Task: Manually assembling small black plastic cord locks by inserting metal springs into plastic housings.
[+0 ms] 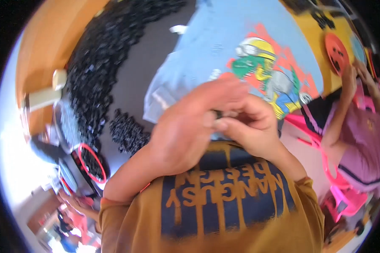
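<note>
My left hand (181, 126) and my right hand (257, 124) meet in front of my chest, over the near edge of the table. Between their pinched fingertips is a small black piece (217, 114), mostly covered by the fingers; its kind is too small to make out. The left hand is blurred, and its back hides part of the grip. A small pile of black pieces (128, 133) lies on the dark tabletop beside my left forearm. Just beyond my hands spreads a light blue cloth (207, 46) with a cartoon print.
A long heap of shiny black pieces (90, 80) covers the table's left side. A red-rimmed bowl (104, 179) stands near left. On the right, a person in purple (363, 139) works by an orange-red plate (336, 52). Pink chairs (346, 200) stand there. Other people appear lower left.
</note>
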`<state>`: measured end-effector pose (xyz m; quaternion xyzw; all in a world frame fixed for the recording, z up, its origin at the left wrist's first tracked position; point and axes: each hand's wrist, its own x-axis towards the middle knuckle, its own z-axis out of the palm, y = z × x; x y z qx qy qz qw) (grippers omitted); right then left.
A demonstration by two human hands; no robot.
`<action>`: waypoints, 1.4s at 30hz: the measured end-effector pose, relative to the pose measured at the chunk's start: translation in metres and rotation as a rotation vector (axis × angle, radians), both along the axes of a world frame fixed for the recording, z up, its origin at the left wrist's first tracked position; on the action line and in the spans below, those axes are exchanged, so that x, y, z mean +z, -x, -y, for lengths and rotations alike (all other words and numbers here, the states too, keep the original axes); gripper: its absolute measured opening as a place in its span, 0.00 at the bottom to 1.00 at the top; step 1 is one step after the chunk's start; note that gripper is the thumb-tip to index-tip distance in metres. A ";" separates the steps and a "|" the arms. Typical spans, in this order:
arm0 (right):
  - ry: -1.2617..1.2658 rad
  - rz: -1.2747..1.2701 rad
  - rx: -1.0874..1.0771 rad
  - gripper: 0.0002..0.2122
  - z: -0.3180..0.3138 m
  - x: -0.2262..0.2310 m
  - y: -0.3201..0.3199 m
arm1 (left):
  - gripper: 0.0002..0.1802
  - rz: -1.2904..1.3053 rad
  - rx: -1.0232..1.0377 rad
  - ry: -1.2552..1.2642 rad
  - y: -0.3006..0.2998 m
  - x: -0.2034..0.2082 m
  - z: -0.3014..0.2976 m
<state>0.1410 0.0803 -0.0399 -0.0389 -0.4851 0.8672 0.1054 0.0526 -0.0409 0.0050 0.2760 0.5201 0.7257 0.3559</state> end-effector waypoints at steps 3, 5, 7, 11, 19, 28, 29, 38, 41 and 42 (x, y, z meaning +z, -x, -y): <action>0.073 -0.013 -0.047 0.13 0.002 -0.003 -0.007 | 0.22 -0.345 -0.326 0.288 0.017 0.021 -0.006; -0.006 -0.046 -0.060 0.13 -0.001 -0.008 -0.010 | 0.21 -0.582 -0.390 0.361 0.021 0.031 -0.006; -0.020 -0.068 -0.018 0.13 0.000 -0.011 -0.010 | 0.21 -0.478 -0.242 0.170 0.009 0.013 0.003; -0.031 -0.004 -0.067 0.14 0.004 -0.007 -0.006 | 0.23 -0.504 -0.105 0.031 0.007 0.003 0.008; -0.012 0.008 -0.072 0.11 0.003 -0.009 -0.006 | 0.27 -0.701 0.008 0.159 0.003 0.007 0.010; -0.034 -0.047 0.009 0.09 0.000 -0.002 0.000 | 0.12 -1.202 0.497 0.658 0.041 0.001 0.095; -0.048 -0.052 0.015 0.09 0.000 -0.002 0.000 | 0.10 -1.172 0.546 0.753 0.042 0.003 0.104; -0.090 -0.078 0.013 0.09 0.002 -0.004 0.001 | 0.11 -1.276 0.370 1.166 0.051 0.005 0.138; -0.095 -0.084 0.021 0.09 0.002 -0.004 0.000 | 0.10 -1.253 0.353 1.169 0.054 0.003 0.137; -0.084 -0.081 0.013 0.09 0.002 -0.004 0.000 | 0.10 -1.254 0.350 1.168 0.055 0.003 0.137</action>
